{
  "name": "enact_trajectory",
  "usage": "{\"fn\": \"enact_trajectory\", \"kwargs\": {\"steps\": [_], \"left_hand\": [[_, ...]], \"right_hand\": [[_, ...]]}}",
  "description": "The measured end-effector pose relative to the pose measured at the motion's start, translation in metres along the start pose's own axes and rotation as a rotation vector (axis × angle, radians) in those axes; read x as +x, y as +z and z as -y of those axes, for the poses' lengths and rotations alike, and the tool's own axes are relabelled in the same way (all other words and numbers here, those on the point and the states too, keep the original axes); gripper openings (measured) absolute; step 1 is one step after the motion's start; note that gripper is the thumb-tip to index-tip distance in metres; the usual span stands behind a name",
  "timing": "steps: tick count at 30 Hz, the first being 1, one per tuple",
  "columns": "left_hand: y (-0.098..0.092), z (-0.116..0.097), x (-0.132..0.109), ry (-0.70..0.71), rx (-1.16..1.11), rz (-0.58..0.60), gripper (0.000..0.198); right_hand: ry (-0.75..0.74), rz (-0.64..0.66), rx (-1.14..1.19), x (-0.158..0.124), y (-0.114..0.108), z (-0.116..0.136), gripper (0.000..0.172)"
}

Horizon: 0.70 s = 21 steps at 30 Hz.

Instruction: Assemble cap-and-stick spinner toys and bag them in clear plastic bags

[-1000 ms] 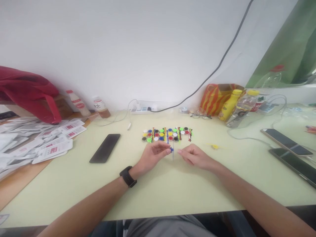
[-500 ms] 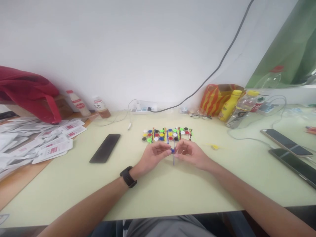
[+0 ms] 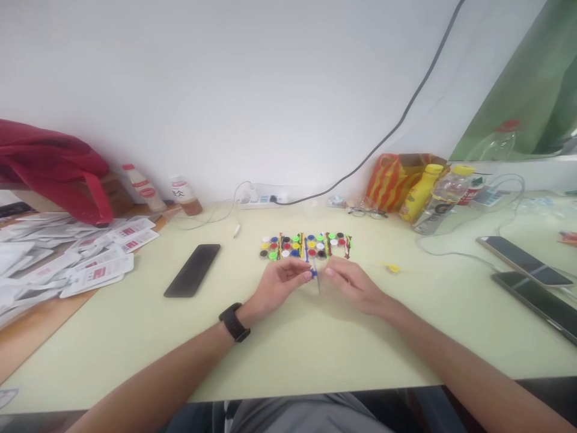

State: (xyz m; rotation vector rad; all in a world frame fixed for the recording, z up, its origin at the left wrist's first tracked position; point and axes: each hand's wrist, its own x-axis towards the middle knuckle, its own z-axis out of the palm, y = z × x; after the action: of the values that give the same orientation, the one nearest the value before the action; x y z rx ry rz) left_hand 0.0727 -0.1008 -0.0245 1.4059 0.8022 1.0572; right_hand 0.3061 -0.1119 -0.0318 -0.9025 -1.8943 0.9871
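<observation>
Head camera: the left hand [image 3: 277, 284] is pinching a blue piece [image 3: 314, 273]; the right hand [image 3: 354, 284], grip unclear, is hovering beside it, tabletop [image 3: 315, 352] stretching to its near edge [image 3: 270, 395].

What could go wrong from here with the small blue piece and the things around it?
The left hand pinches the small blue piece at the fingertips above the table, so it might slip and drop.

The coloured discs lie just beyond both hands, so a stray knuckle could nudge them out of their rows.

The small yellow piece lies beside the right hand and might be brushed away.
</observation>
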Motion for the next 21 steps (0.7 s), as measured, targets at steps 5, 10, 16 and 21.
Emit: {"fn": "enact_trajectory", "kwargs": {"steps": [5,10,16,21], "left_hand": [[0.0,0.001,0.0,0.005,0.006,0.001,0.028],[0.002,-0.001,-0.001,0.025,0.035,0.018,0.028],[0.002,0.0,-0.001,0.024,0.044,0.027,0.029],[0.001,0.001,0.0,0.016,0.04,0.02,0.03]], "right_hand": [[0.022,-0.001,0.034,0.005,-0.004,0.004,0.049],[0.042,-0.014,0.151,0.006,0.001,0.011,0.024],[0.054,0.012,0.156,0.007,0.002,0.011,0.024],[0.027,-0.031,0.085,0.005,0.002,0.012,0.029]]}}
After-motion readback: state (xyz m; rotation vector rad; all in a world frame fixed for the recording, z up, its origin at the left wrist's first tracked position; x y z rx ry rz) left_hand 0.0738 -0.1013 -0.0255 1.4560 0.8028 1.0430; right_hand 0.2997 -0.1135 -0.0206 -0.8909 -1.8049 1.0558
